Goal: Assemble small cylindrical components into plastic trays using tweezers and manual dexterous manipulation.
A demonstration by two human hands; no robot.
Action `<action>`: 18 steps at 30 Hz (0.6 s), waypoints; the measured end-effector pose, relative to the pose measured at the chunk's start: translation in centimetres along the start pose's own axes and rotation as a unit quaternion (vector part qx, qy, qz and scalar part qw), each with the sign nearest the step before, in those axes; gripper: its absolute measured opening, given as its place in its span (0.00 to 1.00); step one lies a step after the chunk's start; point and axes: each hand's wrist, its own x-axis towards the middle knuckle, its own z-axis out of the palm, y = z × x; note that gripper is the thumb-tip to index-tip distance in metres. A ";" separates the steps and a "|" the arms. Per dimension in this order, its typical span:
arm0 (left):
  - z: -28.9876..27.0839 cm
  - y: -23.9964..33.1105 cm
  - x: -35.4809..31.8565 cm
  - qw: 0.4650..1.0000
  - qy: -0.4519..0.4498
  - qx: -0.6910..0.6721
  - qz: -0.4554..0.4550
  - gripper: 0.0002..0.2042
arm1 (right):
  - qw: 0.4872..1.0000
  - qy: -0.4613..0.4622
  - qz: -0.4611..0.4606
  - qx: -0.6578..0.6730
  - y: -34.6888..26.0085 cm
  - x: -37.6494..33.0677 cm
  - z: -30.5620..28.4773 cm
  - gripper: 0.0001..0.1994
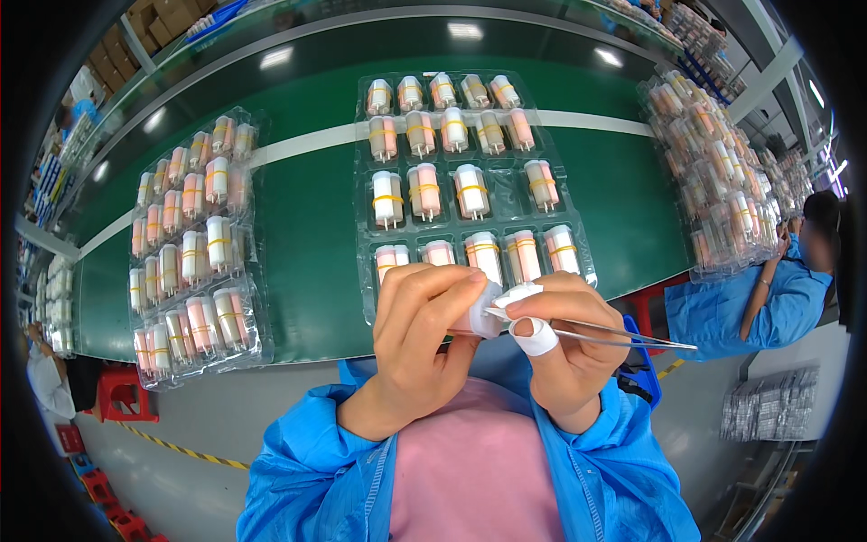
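Open green belt (pixel 307 235) between left tray (pixel 194 244) and centre tray (pixel 470 181): I can pass there. Right side blocked by tray stack (pixel 713 172). Centre tray sits just beyond my hands.

Left hand (pixel 417 334) holds a small white part (pixel 485 318) while right hand (pixel 564 348) (fingers taped) grips tweezers (pixel 614 333) above green counter (pixel 307 226).

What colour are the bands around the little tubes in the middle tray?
Yellow bands wrap the tubes in the middle tray, clearest in the head view.
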 end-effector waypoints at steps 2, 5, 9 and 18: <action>0.0 0.0 0.0 1.000 0.001 -0.001 0.001 0.27 | 1.000 -0.009 0.007 -0.004 -0.2 0.1 -0.1 0.07; 0.0 0.0 0.0 1.000 -0.002 0.005 0.005 0.26 | 1.000 -0.014 0.012 -0.004 -0.3 0.4 -0.1 0.06; -0.3 -0.1 0.0 0.999 -0.021 0.017 0.016 0.25 | 0.998 -0.045 0.043 0.003 -0.5 1.0 -0.3 0.06; -0.4 -0.3 -0.1 0.998 -0.016 -0.049 -0.037 0.25 | 0.998 -0.032 0.015 0.053 0.3 1.1 -0.2 0.06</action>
